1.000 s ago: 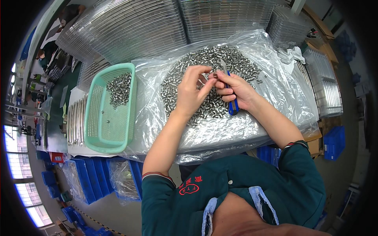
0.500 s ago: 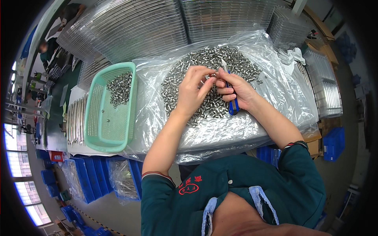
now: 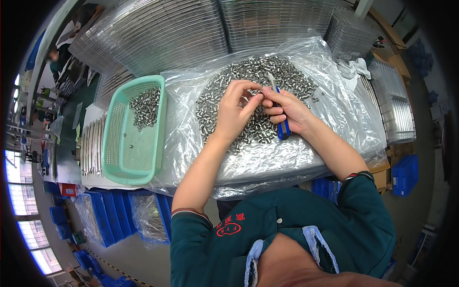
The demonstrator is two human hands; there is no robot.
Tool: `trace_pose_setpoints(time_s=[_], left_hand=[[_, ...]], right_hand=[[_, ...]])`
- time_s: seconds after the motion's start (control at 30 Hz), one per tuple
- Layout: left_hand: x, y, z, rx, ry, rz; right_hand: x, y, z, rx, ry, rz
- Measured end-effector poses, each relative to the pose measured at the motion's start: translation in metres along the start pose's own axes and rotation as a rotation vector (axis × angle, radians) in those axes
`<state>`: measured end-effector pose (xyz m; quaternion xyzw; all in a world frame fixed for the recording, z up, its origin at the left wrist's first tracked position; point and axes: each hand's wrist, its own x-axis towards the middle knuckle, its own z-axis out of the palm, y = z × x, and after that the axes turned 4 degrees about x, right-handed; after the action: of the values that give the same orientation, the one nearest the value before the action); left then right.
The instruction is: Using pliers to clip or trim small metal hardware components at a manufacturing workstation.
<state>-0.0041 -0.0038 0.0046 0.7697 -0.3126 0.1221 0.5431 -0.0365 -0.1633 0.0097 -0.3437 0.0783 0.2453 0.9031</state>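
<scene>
My right hand (image 3: 292,111) is closed round a blue utility knife (image 3: 284,128). Its blade is out and points away from me, past my thumb. My left hand (image 3: 235,109) pinches a small metal part between thumb and fingertips, mostly hidden by them. The fingertips of both hands meet at this part, just left of the knife. Below and around them spreads a large pile of small shiny metal parts (image 3: 244,71) on a clear plastic sheet (image 3: 296,158).
To the left stands a pale green plastic basket (image 3: 107,143) with a smaller heap of metal parts (image 3: 146,111) in it. Tall stacks of clear trays (image 3: 167,38) line the back. More trays (image 3: 394,105) stand at the right. Blue crates (image 3: 112,215) sit below the table's front edge.
The knife blade has tilted slightly to the left. My fingertips have shifted a little round the small part; both hands stay over the pile.
</scene>
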Motion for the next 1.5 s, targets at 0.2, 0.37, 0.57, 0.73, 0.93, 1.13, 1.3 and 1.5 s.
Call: trace_pose_setpoints(time_s=[0.2, 0.37, 0.57, 0.73, 0.93, 1.13, 1.3, 1.5], left_hand=[[-0.001, -0.004, 0.0, -0.185, -0.026, -0.107], [0.0, -0.003, -0.002, -0.301, -0.055, -0.127], [0.003, -0.002, -0.007, -0.39, -0.07, -0.256], [0.006, -0.001, -0.011, -0.555, -0.023, -0.457], [0.005, -0.004, -0.01, -0.591, 0.015, -0.475], [0.004, -0.01, -0.01, -0.6, 0.041, -0.468], [0.003, -0.007, -0.009, -0.512, 0.032, -0.443], [0.001, -0.007, -0.01, -0.335, 0.064, -0.352]], right_hand=[[0.001, 0.0, -0.002, 0.053, -0.038, 0.01], [-0.001, -0.002, 0.001, 0.005, -0.023, 0.006], [-0.006, -0.004, 0.01, -0.172, 0.058, -0.114], [-0.01, -0.01, 0.011, -0.245, 0.087, -0.264], [0.001, -0.003, 0.0, -1.178, 0.202, -0.992], [-0.012, -0.004, 0.012, -1.502, 0.294, -0.905], [-0.012, -0.003, 0.011, -1.54, 0.282, -0.936], [-0.01, -0.003, 0.011, -1.603, 0.306, -1.016]])
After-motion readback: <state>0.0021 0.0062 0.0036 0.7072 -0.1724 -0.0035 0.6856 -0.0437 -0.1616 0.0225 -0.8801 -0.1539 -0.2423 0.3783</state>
